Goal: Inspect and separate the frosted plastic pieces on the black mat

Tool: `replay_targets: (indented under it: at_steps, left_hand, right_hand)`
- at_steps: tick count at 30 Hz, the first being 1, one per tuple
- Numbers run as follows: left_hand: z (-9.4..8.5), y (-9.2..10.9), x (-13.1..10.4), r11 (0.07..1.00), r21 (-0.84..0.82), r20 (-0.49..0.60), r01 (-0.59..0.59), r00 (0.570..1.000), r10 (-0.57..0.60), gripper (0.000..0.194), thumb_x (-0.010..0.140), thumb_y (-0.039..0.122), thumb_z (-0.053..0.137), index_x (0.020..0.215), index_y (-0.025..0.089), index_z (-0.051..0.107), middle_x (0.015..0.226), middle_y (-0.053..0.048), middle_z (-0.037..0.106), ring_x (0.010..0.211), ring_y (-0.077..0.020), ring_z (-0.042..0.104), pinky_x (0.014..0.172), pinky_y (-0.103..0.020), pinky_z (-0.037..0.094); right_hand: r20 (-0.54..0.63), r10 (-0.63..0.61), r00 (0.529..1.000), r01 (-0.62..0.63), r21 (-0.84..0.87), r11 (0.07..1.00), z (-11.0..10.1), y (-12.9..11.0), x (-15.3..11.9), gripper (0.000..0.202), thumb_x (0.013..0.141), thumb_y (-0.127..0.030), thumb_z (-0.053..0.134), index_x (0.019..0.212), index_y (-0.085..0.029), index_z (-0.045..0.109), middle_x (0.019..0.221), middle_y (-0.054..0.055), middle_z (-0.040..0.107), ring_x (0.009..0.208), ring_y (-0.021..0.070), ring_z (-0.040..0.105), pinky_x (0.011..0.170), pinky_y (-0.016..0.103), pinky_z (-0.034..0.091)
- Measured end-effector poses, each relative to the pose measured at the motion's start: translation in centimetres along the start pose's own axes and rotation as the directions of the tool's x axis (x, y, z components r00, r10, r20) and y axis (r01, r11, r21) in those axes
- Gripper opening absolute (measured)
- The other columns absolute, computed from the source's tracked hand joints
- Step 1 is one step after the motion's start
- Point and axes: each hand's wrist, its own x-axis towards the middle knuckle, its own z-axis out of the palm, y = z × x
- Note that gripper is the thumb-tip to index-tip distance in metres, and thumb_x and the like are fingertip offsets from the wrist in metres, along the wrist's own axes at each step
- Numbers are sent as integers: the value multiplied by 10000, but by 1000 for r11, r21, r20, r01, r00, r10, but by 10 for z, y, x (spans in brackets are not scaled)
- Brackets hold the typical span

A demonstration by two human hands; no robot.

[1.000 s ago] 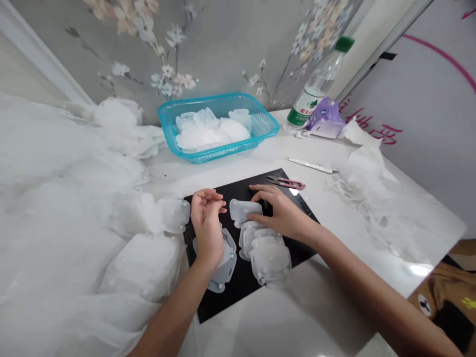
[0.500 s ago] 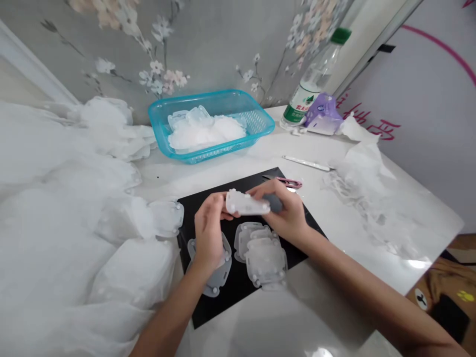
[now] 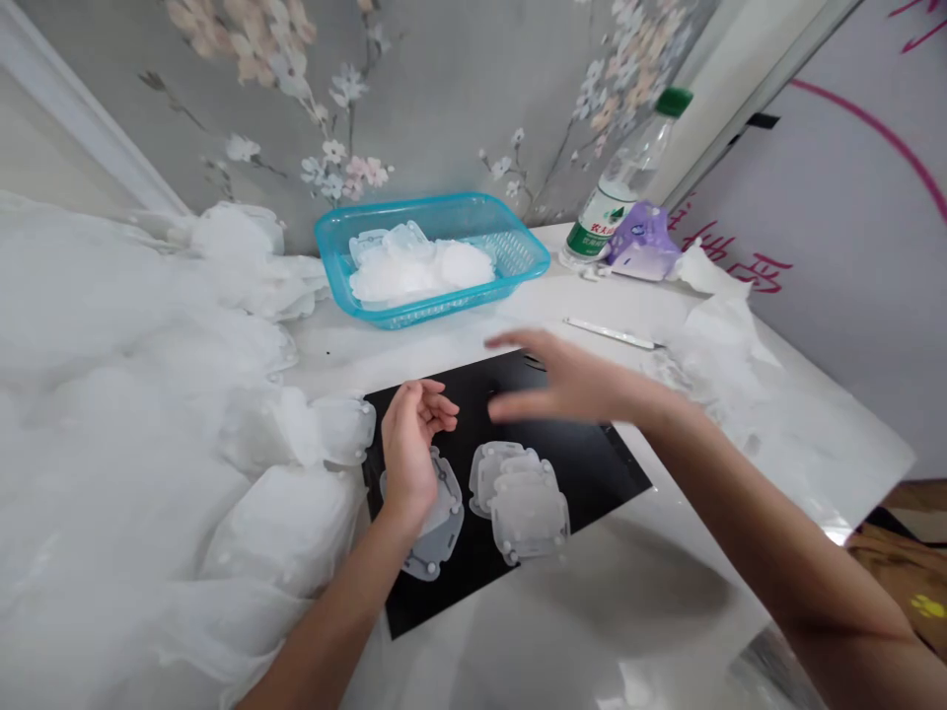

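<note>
My right hand (image 3: 566,380) hovers over the far side of a black mat (image 3: 584,473), thumb and fingers spread, blurred, with nothing seen in it. Loosely curled, my left hand (image 3: 414,444) is above the mat's left part; no object shows in its fingers. Under its wrist lie grey, translucent plastic pieces (image 3: 436,542) with slots and small round knobs, partly covered. Nearer the middle, a small overlapping pile of frosted plastic pieces (image 3: 529,508) rests on the mat. Behind, a blue basket (image 3: 433,314) holds several white and translucent pieces (image 3: 400,271).
A large heap of thin white pieces (image 3: 133,394) fills the left side. At the back right stand a green-capped bottle (image 3: 603,212) and a purple packet (image 3: 643,242). A slim white-handled tool (image 3: 611,333) lies before white scraps (image 3: 732,375).
The white piece held between both hands is out of them. My right hand has opened and lifted toward the back; my left stays low. The pink-handled snips are now mostly hidden behind my right hand.
</note>
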Motion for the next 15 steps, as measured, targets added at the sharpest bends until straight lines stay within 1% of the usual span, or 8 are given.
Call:
replay_targets:
  at_steps: [2, 4, 6, 7, 10, 11, 13, 15]
  left_hand:
    - [-1, 2, 1, 1000, 17, 14, 27, 1000, -27, 236, 769, 391, 520, 749, 165, 584, 614, -17, 596, 542, -104, 529, 523, -208, 438]
    - [-1, 5, 2, 997, 55, 43, 57, 997, -60, 230, 761, 387, 525, 749, 167, 594, 637, -24, 608, 568, -113, 547, 549, -219, 451]
    - [-1, 11, 2, 988, 123, 93, 93, 990, -105, 230, 750, 385, 554, 745, 165, 617, 668, -42, 631, 606, -133, 575, 571, -235, 461]
    - [-1, 14, 2, 980, 167, 120, 110, 984, -131, 226, 741, 380, 577, 740, 161, 634, 687, -54, 645, 626, -144, 588, 576, -239, 460]
    - [1, 30, -1, 946, 296, 178, 134, 965, -192, 195, 723, 342, 632, 729, 154, 681, 757, -91, 681, 685, -165, 614, 587, -236, 444]
    - [2, 37, -3, 937, 324, 190, 132, 961, -201, 184, 725, 333, 636, 736, 156, 690, 780, -97, 688, 703, -168, 620, 599, -236, 445]
    - [4, 53, -9, 933, 346, 219, 105, 957, -189, 187, 743, 339, 625, 773, 169, 697, 835, -100, 695, 754, -179, 635, 645, -250, 463]
    - [2, 71, -18, 946, 322, 250, 35, 961, -121, 201, 762, 361, 614, 807, 182, 694, 866, -91, 690, 788, -188, 642, 686, -271, 484]
  right_hand:
    - [297, 33, 954, -27, -23, 999, 11, -11, -45, 813, 617, -556, 772, 1318, -233, 518, 1348, 143, 522, 1235, 343, 507, 970, 507, 479]
    - [420, 122, 899, -109, -56, 993, 21, -20, -78, 926, 627, -552, 766, 1407, -200, 414, 1520, 173, 280, 1402, 371, 253, 1053, 547, 387]
    - [388, 163, 907, -156, -50, 987, 28, -26, -96, 793, 672, -437, 768, 1355, -194, 446, 1538, 168, 236, 1430, 362, 170, 1079, 571, 332]
    - [363, 159, 918, -162, -21, 987, 31, -28, -101, 690, 694, -366, 759, 1300, -195, 476, 1524, 164, 275, 1426, 351, 192, 1077, 560, 336]
    - [308, 117, 944, -163, 127, 978, 35, -27, -102, 449, 743, -203, 691, 1153, -210, 508, 1323, 130, 519, 1250, 292, 467, 976, 461, 450]
    - [298, 107, 948, -171, 200, 965, 38, -25, -99, 397, 758, -184, 665, 1121, -215, 509, 1211, 102, 577, 1121, 256, 552, 903, 410, 493]
    - [245, 117, 962, -206, 380, 902, 45, -18, -89, 324, 782, -207, 636, 1078, -217, 502, 1044, 58, 603, 882, 190, 609, 745, 322, 528]
    - [158, 146, 977, -211, 560, 801, 56, -11, -76, 355, 812, -280, 614, 1126, -214, 462, 1017, 55, 598, 810, 171, 613, 682, 294, 533]
